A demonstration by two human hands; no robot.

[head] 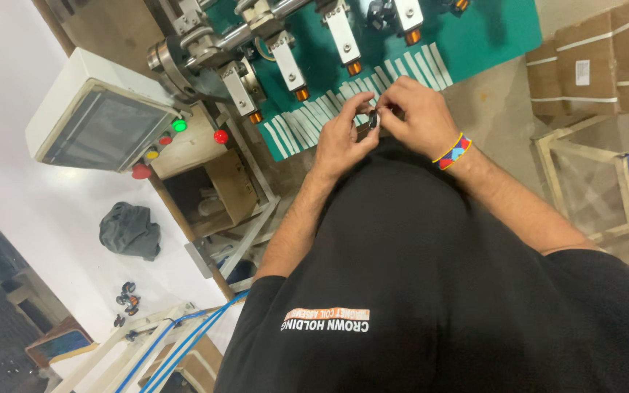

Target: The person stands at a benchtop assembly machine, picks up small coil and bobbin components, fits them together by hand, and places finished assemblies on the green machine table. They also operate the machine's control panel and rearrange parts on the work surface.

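Both hands meet over the green tabletop: left hand and right hand, at its 2 o'clock, each grip closed on one small black part.

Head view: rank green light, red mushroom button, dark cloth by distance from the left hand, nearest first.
From the left hand:
1. Green light, on the control box to its left.
2. Red mushroom button, lower on that box, further left.
3. Dark cloth, on the white surface below the box.
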